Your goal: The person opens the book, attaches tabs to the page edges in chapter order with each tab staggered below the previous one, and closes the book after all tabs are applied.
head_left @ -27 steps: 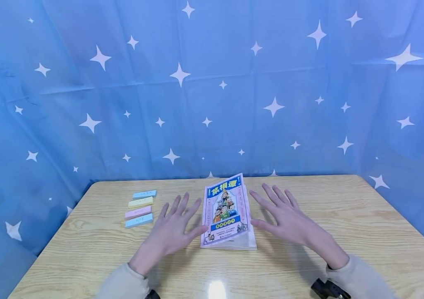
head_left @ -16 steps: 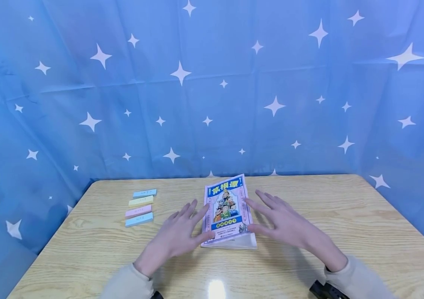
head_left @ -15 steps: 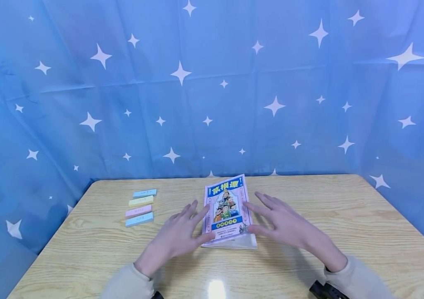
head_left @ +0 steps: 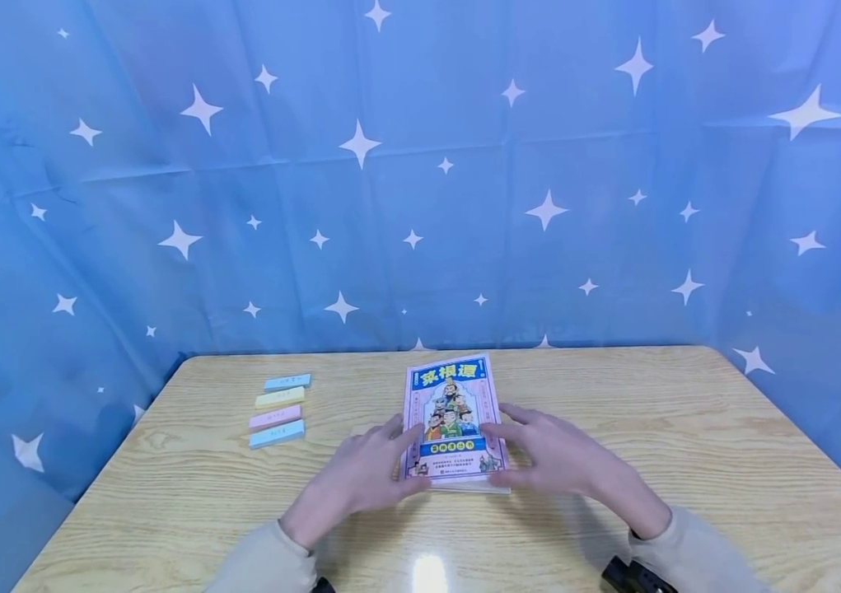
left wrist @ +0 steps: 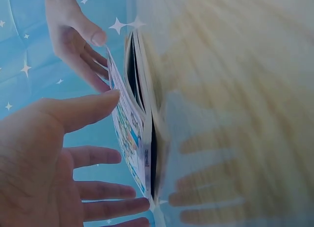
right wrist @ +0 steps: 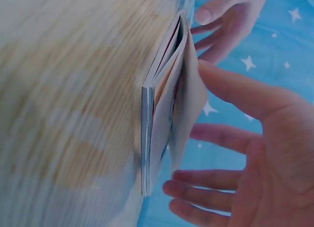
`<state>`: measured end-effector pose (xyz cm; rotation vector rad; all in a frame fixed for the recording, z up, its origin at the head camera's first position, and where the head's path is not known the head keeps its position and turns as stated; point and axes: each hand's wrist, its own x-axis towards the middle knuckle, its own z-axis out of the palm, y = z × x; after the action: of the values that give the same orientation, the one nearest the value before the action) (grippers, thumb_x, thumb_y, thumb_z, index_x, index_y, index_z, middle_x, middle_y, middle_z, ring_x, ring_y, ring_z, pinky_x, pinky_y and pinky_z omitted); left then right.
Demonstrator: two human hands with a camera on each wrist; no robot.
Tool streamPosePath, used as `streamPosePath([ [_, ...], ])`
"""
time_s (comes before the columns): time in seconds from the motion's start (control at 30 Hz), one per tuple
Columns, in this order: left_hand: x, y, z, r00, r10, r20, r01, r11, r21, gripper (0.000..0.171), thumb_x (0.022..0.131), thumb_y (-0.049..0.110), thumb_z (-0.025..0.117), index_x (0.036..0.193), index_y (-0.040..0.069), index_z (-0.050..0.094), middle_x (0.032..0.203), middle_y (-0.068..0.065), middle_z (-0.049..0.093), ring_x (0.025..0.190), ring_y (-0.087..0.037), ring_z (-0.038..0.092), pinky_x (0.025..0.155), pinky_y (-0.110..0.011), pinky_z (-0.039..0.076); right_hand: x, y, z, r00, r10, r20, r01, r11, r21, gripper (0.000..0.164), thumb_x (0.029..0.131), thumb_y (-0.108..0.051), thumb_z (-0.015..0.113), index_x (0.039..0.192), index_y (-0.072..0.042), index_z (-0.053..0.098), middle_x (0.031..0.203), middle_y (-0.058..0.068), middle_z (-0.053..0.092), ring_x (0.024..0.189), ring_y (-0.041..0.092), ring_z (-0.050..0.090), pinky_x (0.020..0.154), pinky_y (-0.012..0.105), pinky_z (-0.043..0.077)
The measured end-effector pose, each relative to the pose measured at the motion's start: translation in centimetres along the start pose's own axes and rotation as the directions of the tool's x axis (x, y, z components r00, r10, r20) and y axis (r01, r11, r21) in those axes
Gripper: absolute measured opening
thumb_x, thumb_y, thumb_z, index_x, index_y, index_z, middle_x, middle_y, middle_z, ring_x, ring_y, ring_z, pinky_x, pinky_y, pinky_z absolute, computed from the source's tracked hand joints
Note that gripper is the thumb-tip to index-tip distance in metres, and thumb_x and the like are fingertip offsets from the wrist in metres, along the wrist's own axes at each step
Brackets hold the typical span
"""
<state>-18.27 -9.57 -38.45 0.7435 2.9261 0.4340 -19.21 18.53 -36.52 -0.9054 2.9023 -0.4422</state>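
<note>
A paperback book [head_left: 453, 408] with a blue and pink cartoon cover lies on the wooden table. Its front cover [right wrist: 194, 101] stands partly raised off the pages, as both wrist views show. At the book's left side is my left hand [head_left: 365, 473], its fingers extended and the thumb tip at the cover's lower left. My right hand [head_left: 567, 453] is spread at the other side, with thumb and index finger over the right edge. In the right wrist view, the right thumb [right wrist: 235, 89] meets the edge of the cover. Neither hand grips the book.
Several paper strips lie in a column on the left of the table [head_left: 190, 478]: a blue strip [head_left: 287, 382] at the top, then a yellow strip [head_left: 279, 399], a pink strip [head_left: 275, 417] and another blue one. A blue star-patterned curtain [head_left: 450, 263] hangs behind.
Both hands have come inward and down onto the book's sides. The raised cover has sunk lower and lines up more closely with the pages beneath. The paper strips have stayed put.
</note>
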Motion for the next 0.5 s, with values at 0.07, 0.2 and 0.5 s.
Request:
streamPosePath([
  [0.07, 0.2, 0.2, 0.1, 1.0, 0.012, 0.002, -0.012, 1.0, 0.002, 0.076, 0.09, 0.055, 0.069, 0.152, 0.016, 0.048, 0.155, -0.023, 0.039, 0.135, -0.042, 0.047, 0.102, -0.061, 0.044, 0.2, -0.2, 0.0, 1.0, 0.02, 0.022, -0.02, 1.0, -0.009, 0.068, 0.083, -0.052, 0.079, 0.138, -0.014, 0.064, 0.141, 0.024, 0.054, 0.122, 0.042, 0.057, 0.097, 0.059, 0.048],
  [0.2, 0.7, 0.6, 0.3, 0.999, 0.032, 0.008, -0.032, 0.999, 0.016, 0.075, 0.088, 0.052, 0.073, 0.15, 0.017, 0.05, 0.155, -0.023, 0.04, 0.135, -0.041, 0.047, 0.1, -0.061, 0.047, 0.7, -0.6, 0.1, 0.997, 0.044, 0.064, -0.043, 0.999, -0.025, 0.077, 0.077, -0.047, 0.086, 0.14, -0.012, 0.061, 0.12, 0.013, 0.062, 0.091, 0.021, 0.06, 0.076, 0.041, 0.053],
  [0.5, 1.5, 1.1, 0.5, 0.999, 0.018, 0.045, -0.019, 0.999, 0.03, 0.073, 0.085, 0.045, 0.08, 0.148, 0.019, 0.054, 0.148, -0.019, 0.048, 0.131, -0.039, 0.051, 0.1, -0.054, 0.049, 1.9, -1.3, 0.7, 0.982, 0.118, 0.145, -0.116, 0.993, -0.026, 0.088, 0.073, -0.044, 0.09, 0.148, -0.017, 0.053, 0.122, 0.014, 0.059, 0.09, 0.02, 0.055, 0.078, 0.045, 0.051],
])
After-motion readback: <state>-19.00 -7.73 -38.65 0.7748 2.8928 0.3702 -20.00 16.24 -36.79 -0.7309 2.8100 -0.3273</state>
